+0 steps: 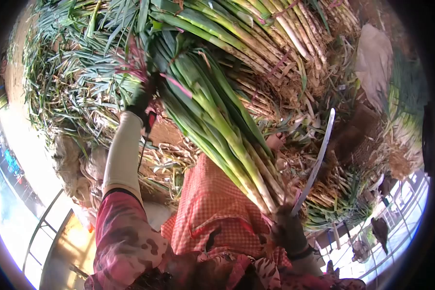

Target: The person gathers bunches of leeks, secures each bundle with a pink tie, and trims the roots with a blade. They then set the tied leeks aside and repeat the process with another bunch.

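A long bundle of green onions [217, 125] slants across my lap, leaves up and pale root ends down. A pink tie [177, 87] crosses its leafy part. My left hand [141, 99], dark-gloved, is closed beside the leaves, with pink strings [133, 63] fanning out above it; its fingers are partly lost in shadow. Close to that wrist is a small red and black object [151, 120]. By the root ends, my right hand [287, 227] grips a curved knife [316, 162], blade pointing up. The knife's handle is hidden in the hand.
More tied green onions [275, 34] lie at the top, roots toward the right. Loose leaves [72, 58] heap up at the upper left. A pale sack [373, 60] lies at the right. Dry trimmings [154, 164] cover ground near the red checked apron [212, 203].
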Demonstrator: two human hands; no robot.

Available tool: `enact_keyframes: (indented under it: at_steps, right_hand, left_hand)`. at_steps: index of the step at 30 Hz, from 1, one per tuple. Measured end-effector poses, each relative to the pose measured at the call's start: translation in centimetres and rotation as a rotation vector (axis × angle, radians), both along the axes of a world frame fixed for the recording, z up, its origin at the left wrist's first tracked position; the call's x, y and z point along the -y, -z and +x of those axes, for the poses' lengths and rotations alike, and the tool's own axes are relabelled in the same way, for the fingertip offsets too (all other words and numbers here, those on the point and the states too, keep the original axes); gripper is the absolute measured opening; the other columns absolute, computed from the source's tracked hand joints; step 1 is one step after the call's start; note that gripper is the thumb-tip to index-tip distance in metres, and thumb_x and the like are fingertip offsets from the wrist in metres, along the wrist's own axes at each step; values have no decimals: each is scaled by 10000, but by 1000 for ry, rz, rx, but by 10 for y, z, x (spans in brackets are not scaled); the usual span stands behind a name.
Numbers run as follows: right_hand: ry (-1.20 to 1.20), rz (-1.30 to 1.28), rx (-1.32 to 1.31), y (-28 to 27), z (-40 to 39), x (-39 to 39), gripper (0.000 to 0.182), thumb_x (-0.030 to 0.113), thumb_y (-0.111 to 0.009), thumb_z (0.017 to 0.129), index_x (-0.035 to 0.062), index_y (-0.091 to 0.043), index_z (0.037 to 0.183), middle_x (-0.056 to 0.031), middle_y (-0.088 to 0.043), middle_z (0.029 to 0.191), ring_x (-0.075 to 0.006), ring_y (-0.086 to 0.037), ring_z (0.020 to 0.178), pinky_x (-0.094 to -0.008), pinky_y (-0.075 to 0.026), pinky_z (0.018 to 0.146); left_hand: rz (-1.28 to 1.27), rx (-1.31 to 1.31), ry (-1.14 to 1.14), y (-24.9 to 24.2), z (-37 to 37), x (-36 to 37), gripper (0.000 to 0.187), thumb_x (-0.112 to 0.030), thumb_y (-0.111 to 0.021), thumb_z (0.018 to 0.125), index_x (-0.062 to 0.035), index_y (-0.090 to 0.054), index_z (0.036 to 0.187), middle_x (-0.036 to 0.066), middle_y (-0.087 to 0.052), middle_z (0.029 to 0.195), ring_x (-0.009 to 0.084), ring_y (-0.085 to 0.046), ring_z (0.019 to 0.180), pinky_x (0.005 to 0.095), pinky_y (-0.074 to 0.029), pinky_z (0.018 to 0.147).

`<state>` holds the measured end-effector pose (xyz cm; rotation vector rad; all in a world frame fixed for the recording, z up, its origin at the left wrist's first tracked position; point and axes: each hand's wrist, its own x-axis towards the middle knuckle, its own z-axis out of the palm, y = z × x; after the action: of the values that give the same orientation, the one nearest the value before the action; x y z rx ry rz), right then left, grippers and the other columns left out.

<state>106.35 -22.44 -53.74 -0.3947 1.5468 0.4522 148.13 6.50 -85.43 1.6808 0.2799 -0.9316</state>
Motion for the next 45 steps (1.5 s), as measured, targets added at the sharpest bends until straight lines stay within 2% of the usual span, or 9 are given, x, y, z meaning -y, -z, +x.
enact_keyframes:
  at_steps: [5,6,9,13,17,27,32,42,45]
  right_hand:
    - [-350,-73,-130,-39,-10,8,98,119,-623,829,70,-547,867,-19,-530,561,-140,-518,419,-261,-424,378]
    - [-399,-122,-118,-41,-17,10,96,125,-621,833,65,-553,865,-22,-537,565,-137,-523,423,-260,-424,381]
    - [-428,-198,-47,-40,-50,19,97,140,-617,846,56,-569,852,-24,-552,574,-127,-533,433,-255,-423,386]
    - [-276,-154,29,-41,-103,36,125,171,-630,851,54,-587,861,-5,-549,593,-106,-524,447,-251,-417,401]
    - [-210,-310,104,-14,-194,22,159,184,-643,850,45,-596,910,6,-544,617,-90,-526,488,-245,-420,431]
    - [227,-517,108,-18,-411,-34,220,176,-680,830,22,-612,973,42,-533,651,-50,-461,510,-216,-382,447]
    - [617,-291,-116,-40,-497,-40,197,181,-682,829,18,-613,917,44,-521,645,-45,-447,508,-215,-362,448]
    - [1249,-259,-87,-34,-587,-65,310,307,-652,861,6,-603,921,20,-513,650,-81,-453,482,-235,-367,425]
    - [1480,-479,-61,1,-579,-64,317,292,-657,856,-7,-609,948,18,-523,672,-83,-478,539,-237,-391,473]
  left_hand:
    - [-138,-381,-233,101,-89,-47,260,-373,-573,918,-146,-631,1031,-51,-557,720,73,-486,600,228,-387,537]
    - [73,-175,49,-2,-98,7,294,-415,-549,925,-147,-620,1023,-54,-531,718,82,-464,601,233,-398,546]
    - [38,-61,362,14,-109,-7,403,-487,-492,933,-132,-565,1111,-17,-511,854,116,-456,726,268,-418,621]
    - [-339,-479,-162,-70,-151,62,468,-460,-473,938,-109,-502,1246,48,-568,1136,205,-554,1023,384,-452,902]
    - [-206,-481,110,-94,-181,62,488,-450,-460,940,-119,-465,1298,61,-523,1264,220,-506,1143,379,-399,1000]
    - [10,-283,668,-258,-350,211,428,-336,-454,976,-79,-482,1318,45,-583,1186,150,-560,1046,306,-465,876]
    - [268,-111,1017,-313,-437,324,375,-324,-469,968,-27,-568,1176,33,-572,907,101,-546,676,259,-438,535]
    - [-583,602,1969,-407,-748,588,403,-43,-512,923,-57,-485,1324,62,-554,1108,77,-472,638,229,-398,481]
    - [-783,298,2049,-422,-868,636,312,-93,-528,926,-30,-538,1232,38,-585,1082,81,-511,702,239,-435,551]
